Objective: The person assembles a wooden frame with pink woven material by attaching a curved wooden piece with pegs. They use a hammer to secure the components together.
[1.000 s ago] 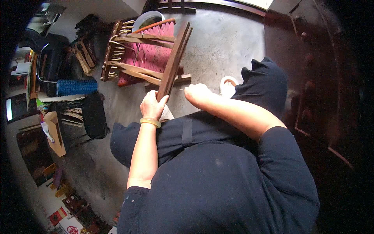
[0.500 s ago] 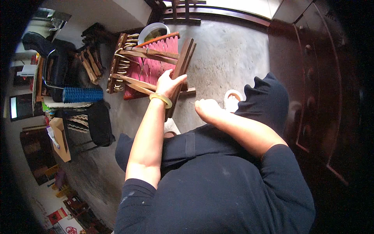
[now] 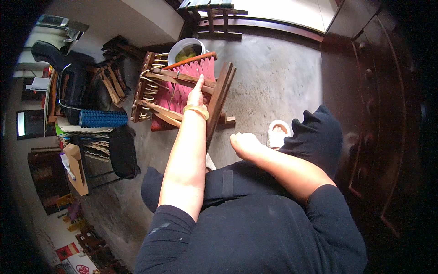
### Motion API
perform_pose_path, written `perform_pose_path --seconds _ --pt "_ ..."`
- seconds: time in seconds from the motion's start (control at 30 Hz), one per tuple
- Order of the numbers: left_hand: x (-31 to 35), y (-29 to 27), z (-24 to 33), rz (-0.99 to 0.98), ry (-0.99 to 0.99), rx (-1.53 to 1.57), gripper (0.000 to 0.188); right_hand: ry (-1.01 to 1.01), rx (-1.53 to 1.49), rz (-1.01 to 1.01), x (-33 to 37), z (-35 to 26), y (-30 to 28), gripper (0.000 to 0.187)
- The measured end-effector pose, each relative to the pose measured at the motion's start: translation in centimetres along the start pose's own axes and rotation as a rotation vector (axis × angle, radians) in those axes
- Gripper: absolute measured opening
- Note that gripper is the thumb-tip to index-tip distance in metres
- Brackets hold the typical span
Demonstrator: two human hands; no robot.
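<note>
A wooden frame like a folding stool's (image 3: 219,102) lies tilted in front of me, with light crossing slats and a dark rail on its right. Looped pale cords (image 3: 149,89) run along its left rail. Pink pleated material (image 3: 194,71) shows behind the slats; I cannot tell whether it belongs to the frame. My left hand (image 3: 196,98), a pale bangle on its wrist, is against the dark rail, one finger stretched over the slats and the others mostly hidden. To the right, apart from the frame, my right hand (image 3: 246,145) is closed; what it holds, if anything, is hidden.
A white bucket (image 3: 186,49) with greenish contents stands behind the frame. To the left are a black chair (image 3: 121,153), a blue textured roller (image 3: 103,118) and wooden pieces (image 3: 112,82). Dark cabinets (image 3: 365,114) line the right side. Another slatted stool (image 3: 214,20) stands by the doorway.
My left hand has turned edge-on and shifted from straddling the rail to its left side. My right hand stays closed. The whole view has shifted, so the scene appears lower.
</note>
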State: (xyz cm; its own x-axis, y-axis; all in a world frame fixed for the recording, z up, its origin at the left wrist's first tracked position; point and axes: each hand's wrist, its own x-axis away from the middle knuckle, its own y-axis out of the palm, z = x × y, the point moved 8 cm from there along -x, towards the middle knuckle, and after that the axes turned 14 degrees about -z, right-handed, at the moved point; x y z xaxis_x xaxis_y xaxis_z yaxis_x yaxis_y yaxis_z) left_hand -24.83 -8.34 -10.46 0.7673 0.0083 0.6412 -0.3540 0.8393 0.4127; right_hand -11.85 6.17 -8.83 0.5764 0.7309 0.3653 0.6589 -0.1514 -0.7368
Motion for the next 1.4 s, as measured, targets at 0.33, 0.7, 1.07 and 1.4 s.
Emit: perform_pose_path --seconds 0.33,0.7,1.07,1.4 --pt "-1.5 -0.4 1.5 0.077 0.135 0.071 0.048 -0.016 0.022 -0.087 -0.5 -0.5 0.4 0.011" --pt "4.4 -2.3 4.9 0.047 0.207 0.05 0.036 -0.059 0.066 -0.042 -0.4 -0.5 0.9 0.013" --pt "16.9 1.7 10.3 -0.467 0.495 0.007 0.039 -0.062 0.069 -0.014 0.9 -0.7 0.1 0.015" --pt "23.0 2.2 17.3 -0.467 0.901 0.003 0.038 -0.067 0.066 0.019 1.3 -0.7 -0.7 0.011"
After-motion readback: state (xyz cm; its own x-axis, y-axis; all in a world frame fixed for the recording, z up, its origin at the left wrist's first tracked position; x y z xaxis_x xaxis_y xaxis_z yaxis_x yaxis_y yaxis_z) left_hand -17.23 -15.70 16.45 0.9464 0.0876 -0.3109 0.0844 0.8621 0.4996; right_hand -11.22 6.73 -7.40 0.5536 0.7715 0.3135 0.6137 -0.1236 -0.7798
